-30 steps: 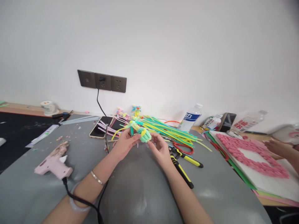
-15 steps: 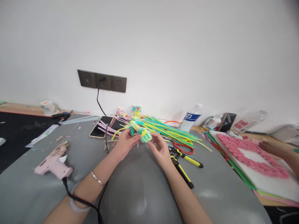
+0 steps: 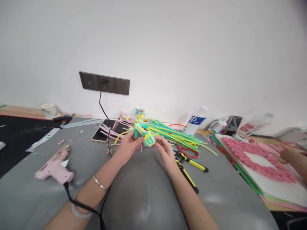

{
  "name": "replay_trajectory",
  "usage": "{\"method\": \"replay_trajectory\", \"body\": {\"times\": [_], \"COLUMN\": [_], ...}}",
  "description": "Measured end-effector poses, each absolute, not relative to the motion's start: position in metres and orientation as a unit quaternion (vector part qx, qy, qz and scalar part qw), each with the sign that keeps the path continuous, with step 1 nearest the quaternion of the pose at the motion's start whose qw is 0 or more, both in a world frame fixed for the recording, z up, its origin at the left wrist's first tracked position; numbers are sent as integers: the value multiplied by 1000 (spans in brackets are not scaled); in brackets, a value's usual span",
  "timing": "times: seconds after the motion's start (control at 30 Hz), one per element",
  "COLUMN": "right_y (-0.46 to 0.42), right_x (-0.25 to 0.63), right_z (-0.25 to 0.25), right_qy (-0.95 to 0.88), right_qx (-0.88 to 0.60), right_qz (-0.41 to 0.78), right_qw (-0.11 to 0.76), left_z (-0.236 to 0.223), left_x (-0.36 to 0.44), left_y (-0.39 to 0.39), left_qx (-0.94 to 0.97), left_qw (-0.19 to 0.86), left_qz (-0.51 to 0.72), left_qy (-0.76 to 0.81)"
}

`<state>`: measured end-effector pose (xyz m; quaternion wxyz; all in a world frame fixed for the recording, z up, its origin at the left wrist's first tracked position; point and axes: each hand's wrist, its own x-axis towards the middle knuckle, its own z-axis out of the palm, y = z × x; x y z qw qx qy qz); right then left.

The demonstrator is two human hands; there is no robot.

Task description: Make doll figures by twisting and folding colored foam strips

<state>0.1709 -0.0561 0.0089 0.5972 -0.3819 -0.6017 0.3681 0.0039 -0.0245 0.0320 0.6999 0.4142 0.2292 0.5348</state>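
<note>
A small green and yellow pipe-cleaner figure [image 3: 146, 136] is held up over the grey table in front of me. My left hand [image 3: 130, 146] grips its left side between thumb and fingers. At its lower right end, my right hand [image 3: 165, 152] has its fingers curled against it, the thumb bent close by. Behind the figure lies a bundle of yellow and green pipe cleaners [image 3: 172, 132]; pink ones [image 3: 109, 131] lie to its left. Two finished-looking little figures, one pink [image 3: 123, 115] and one blue and yellow [image 3: 140, 113], stand by the wall.
A pink glue gun [image 3: 55, 167] with a black cord lies left. Yellow-black pliers [image 3: 188, 169] and red-handled scissors [image 3: 189, 151] lie right. A phone [image 3: 100, 132] and a bottle [image 3: 195, 121] stand or lie behind. Another person's hand [image 3: 294, 159] is near a pink braided piece [image 3: 259, 158].
The figure has turned slightly in my hands, and my right thumb has shifted a little off it. At the right, the other person's hand has moved back toward the right edge.
</note>
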Motion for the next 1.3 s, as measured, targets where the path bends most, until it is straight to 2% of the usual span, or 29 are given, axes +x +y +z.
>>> {"method": "replay_trajectory", "body": {"times": [0.3, 0.6, 1.3], "right_y": [-55, -51, -51], "right_x": [170, 180, 178], "right_z": [5, 4, 7], "right_qy": [-598, -519, -549], "right_qx": [-390, -455, -439], "right_qz": [376, 303, 292], "right_qw": [591, 658, 648], "left_z": [32, 30, 23], "left_x": [4, 1, 1], "left_y": [-24, -17, -16], "left_qx": [421, 383, 467], "left_qw": [694, 676, 647], "left_qz": [538, 567, 534], "left_qy": [229, 273, 280]}}
